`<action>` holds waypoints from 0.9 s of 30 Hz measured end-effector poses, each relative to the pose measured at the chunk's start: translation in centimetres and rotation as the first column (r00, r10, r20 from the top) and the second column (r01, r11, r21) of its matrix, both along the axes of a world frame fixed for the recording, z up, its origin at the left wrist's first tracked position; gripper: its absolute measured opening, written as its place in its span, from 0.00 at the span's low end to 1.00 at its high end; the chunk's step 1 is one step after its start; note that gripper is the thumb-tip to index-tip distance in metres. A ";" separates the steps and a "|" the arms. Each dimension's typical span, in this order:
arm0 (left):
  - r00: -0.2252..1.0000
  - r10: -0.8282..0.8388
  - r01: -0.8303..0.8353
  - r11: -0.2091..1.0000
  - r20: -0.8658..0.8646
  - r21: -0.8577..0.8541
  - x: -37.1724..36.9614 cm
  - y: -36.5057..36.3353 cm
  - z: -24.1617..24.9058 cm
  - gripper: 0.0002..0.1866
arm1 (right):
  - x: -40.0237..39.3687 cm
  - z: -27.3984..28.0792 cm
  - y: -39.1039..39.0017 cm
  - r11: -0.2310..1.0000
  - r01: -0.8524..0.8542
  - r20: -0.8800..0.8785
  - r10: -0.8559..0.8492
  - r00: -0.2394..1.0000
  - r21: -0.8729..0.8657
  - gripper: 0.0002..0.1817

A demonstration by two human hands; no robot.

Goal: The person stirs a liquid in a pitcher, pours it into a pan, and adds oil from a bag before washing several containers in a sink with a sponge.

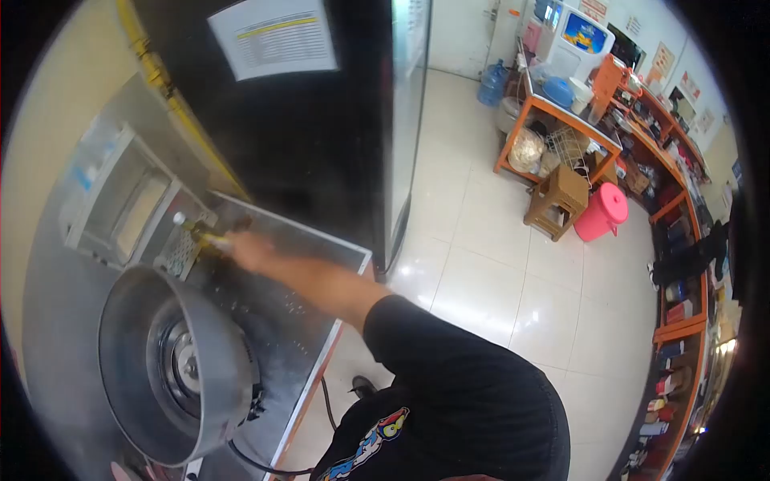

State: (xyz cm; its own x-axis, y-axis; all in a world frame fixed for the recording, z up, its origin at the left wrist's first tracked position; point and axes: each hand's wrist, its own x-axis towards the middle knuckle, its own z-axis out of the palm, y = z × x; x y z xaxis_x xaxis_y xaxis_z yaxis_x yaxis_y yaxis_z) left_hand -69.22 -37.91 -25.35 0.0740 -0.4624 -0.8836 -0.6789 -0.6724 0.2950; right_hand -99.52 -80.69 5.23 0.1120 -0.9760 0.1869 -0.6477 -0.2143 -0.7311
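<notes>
At the left of the head view, my right hand [252,250] is stretched over the metal counter [277,301]. Its fingers close round a thin, yellowish-green object [210,239] with a pale round tip, blurred by motion. That object is over a small perforated tray [181,255] beside a white-framed container [144,210]. Nearer to me stands a large round metal pan [228,369] with a round hub in its middle, its open side facing up and left. My left hand is outside the frame.
A tall dark cabinet [273,120] with a paper sheet [275,36] stands behind the counter. On the tiled floor are a brown stool [559,200], a pink bin [603,212] and a blue water bottle [492,83]. An orange-framed table [525,112] and shelves line the right.
</notes>
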 end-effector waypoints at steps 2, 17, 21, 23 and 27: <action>1.000 0.000 -0.001 1.000 -0.015 -0.020 -3.7 -2.2 0.5 0.20 | -0.4 0.0 0.1 0.995 -0.078 -0.053 0.082 0.995 0.066 0.22; 0.896 -0.425 0.414 0.904 -0.125 -0.107 -21.6 -13.7 -1.0 0.20 | -34.8 -20.0 35.2 0.893 0.180 -0.121 -0.142 0.982 0.412 0.16; 0.834 -0.533 0.520 0.845 -0.141 -0.123 -22.0 -14.6 -1.3 0.20 | -39.0 -30.5 64.2 -0.196 0.817 -0.652 -0.712 0.262 0.542 0.15; 0.799 -0.586 0.571 0.810 -0.139 -0.132 -21.8 -15.2 -1.5 0.20 | -32.4 -30.4 78.4 -0.314 0.793 -0.742 -0.625 0.241 0.522 0.13; 0.731 -0.672 0.662 0.741 -0.121 -0.118 -21.7 -15.1 -1.5 0.19 | -15.4 -31.3 95.8 -0.506 0.455 -0.681 -0.536 0.500 0.732 0.11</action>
State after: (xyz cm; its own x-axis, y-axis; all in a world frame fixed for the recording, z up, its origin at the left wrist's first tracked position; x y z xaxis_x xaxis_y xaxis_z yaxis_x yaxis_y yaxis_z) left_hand -90.87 -53.00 -26.87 -0.4009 -0.3979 -0.8252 -0.8911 -0.0398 0.4521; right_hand -114.96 15.15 -26.11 -0.5259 0.3079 -0.7928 0.1177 0.9496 0.2906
